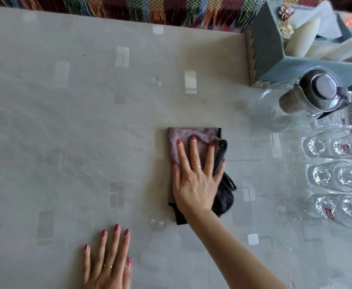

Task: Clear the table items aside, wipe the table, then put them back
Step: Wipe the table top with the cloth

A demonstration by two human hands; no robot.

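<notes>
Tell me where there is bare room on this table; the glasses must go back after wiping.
Bare table runs from the cloth under the right hand to the far fringed edge and leftward, above the left hand. The right side is crowded: glasses, jug, grey box.

No legible text was recorded. Small red labels showed on two drinking glasses [337, 146] right of the cloth [188, 138]; their print was too blurred to read.
</notes>
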